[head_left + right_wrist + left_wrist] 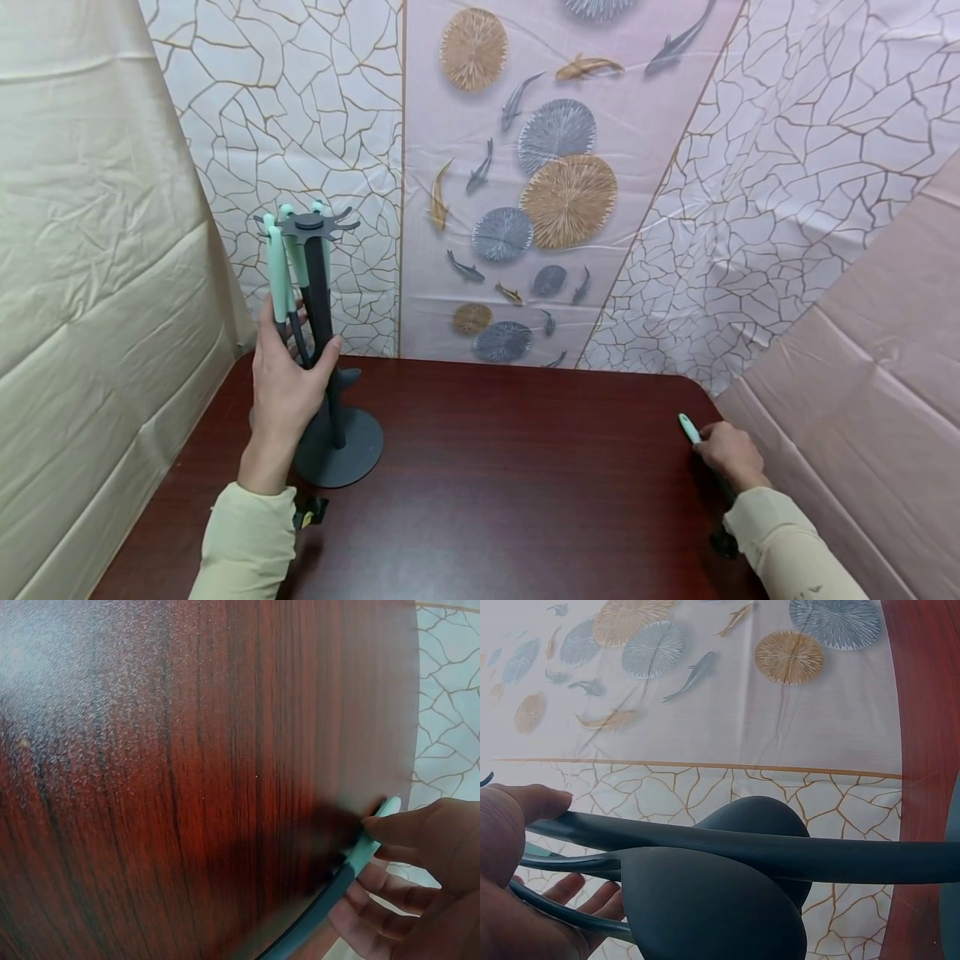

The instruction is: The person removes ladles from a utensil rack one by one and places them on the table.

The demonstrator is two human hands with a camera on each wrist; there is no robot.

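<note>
A dark grey utensil stand (pixel 318 292) with a round base stands at the left of the table. Kitchen utensils with mint-green handles (pixel 277 275) hang from its hooked top. My left hand (pixel 288 383) holds the stand, thumb against the pole and fingers behind the hanging utensils. Dark rounded utensil heads (pixel 712 900) show beside the pole in the left wrist view. At the table's right edge, my right hand (pixel 731 454) grips another kitchen utensil (pixel 364 851) by its mint-green handle, low over the tabletop. This utensil's dark shaft runs out of the right wrist view, and its head is hidden.
The dark red wood table (pixel 510 467) has rounded far corners. Patterned cloth (pixel 337 108) hangs behind it. Beige cloth (pixel 97 250) rises on the left and pinkish cloth (pixel 862 375) on the right, close to my right hand.
</note>
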